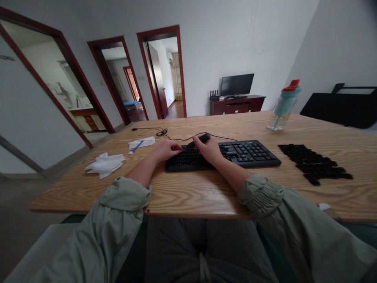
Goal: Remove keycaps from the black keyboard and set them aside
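Note:
A black keyboard (pixel 247 152) lies on the wooden table (pixel 188 192) in front of me. My left hand (pixel 166 149) rests on the keyboard's left end, fingers curled down onto it. My right hand (pixel 209 149) sits over the left-middle of the keyboard and grips a small dark tool (pixel 200 139) with a red part, its tip pointing left toward my left hand. A flat spread of several loose black keycaps (pixel 315 163) lies to the right of the keyboard.
A crumpled white cloth (pixel 105 164) and a smaller wipe with a blue stick (pixel 140 144) lie at the left. The keyboard's cable (pixel 160 132) coils behind. A teal water bottle (pixel 284 105) stands at the back right. Doorways and a TV cabinet lie beyond.

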Available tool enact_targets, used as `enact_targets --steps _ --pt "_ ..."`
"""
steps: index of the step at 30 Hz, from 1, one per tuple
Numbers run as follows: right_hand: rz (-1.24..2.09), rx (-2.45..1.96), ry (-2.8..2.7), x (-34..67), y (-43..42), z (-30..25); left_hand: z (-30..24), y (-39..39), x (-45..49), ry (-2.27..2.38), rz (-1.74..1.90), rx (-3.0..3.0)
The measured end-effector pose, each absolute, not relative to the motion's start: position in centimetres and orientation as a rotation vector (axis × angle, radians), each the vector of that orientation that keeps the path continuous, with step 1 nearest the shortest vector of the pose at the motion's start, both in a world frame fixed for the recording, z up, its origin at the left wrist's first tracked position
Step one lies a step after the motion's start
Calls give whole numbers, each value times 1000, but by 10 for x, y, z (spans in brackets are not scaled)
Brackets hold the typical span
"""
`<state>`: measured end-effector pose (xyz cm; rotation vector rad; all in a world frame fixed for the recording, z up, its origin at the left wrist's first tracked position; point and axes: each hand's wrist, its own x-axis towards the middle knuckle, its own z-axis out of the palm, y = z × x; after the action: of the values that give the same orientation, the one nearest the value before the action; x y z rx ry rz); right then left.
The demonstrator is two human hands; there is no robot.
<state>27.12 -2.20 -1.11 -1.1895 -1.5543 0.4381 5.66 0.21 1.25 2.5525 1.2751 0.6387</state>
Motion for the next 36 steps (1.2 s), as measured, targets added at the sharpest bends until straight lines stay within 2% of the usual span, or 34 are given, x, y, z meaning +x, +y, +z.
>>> enact_targets --steps 13,36 --pt "506 -1198 -1422 264 -17 -15 10 4 60 1249 651 2653" --pt "276 -1252 -1636 261 -36 -1 13 1 63 1284 491 2789"
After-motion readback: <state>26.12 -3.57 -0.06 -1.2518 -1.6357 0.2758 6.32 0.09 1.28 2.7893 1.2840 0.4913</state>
